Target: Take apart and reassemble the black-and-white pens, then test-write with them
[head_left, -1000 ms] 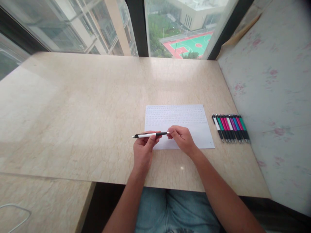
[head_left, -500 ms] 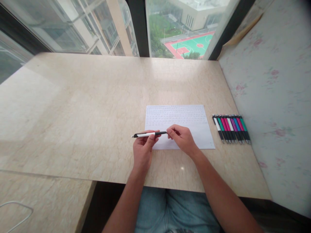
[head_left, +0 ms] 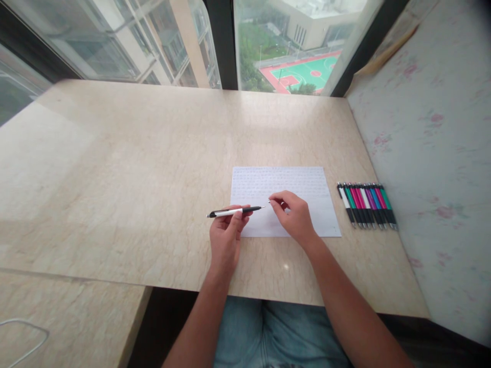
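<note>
My left hand (head_left: pixel 226 239) pinches a black-and-white click pen (head_left: pixel 229 211) by its middle and holds it level just above the table, tip pointing right. My right hand (head_left: pixel 294 217) hovers over a sheet of paper (head_left: pixel 310 185) covered with faint handwriting. Its thumb and fingers are pinched together a short gap to the right of the pen's tip, on something tiny that I cannot make out. The paper lies flat on the beige marble table (head_left: pixel 134 168).
Several coloured click pens (head_left: pixel 366 204) lie side by side in a row to the right of the paper, close to a flowered wall (head_left: pixel 433 153). Windows run along the table's far edge. A white cable (head_left: pixel 26 335) lies on a lower ledge at bottom left.
My right hand has pulled away to the right from the pen's tip, which it was touching before; a gap now shows between them. My left hand and the pen have barely moved.
</note>
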The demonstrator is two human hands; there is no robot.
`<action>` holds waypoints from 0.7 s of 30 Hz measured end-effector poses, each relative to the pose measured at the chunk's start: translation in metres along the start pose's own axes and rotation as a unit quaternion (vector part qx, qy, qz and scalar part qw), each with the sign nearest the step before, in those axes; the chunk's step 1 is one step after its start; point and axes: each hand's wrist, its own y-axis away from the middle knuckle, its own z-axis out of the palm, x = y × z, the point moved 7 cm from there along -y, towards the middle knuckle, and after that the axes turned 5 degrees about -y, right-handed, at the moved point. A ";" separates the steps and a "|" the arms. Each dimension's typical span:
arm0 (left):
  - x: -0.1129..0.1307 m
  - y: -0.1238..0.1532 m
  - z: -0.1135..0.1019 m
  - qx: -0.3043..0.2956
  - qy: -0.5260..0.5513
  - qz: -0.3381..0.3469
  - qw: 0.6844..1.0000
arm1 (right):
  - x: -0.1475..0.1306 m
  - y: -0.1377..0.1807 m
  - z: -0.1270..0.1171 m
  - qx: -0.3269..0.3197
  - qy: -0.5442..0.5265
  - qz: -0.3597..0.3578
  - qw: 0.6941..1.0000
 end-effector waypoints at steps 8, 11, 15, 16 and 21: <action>-0.001 0.004 0.000 -0.010 0.018 -0.019 1.000 | 0.000 -0.015 0.018 -0.031 0.162 -0.059 0.985; -0.001 0.004 0.000 -0.016 0.024 -0.024 0.999 | -0.003 -0.025 0.030 -0.043 0.208 -0.071 0.975; -0.002 0.005 -0.001 -0.023 0.040 -0.027 0.999 | -0.006 -0.032 0.043 -0.060 0.260 -0.062 0.962; -0.003 0.005 -0.001 -0.025 0.044 -0.028 0.998 | -0.006 -0.032 0.045 -0.064 0.268 -0.056 0.960; -0.002 0.006 -0.001 -0.028 0.043 -0.034 0.998 | -0.002 -0.029 0.040 -0.067 0.240 -0.048 0.967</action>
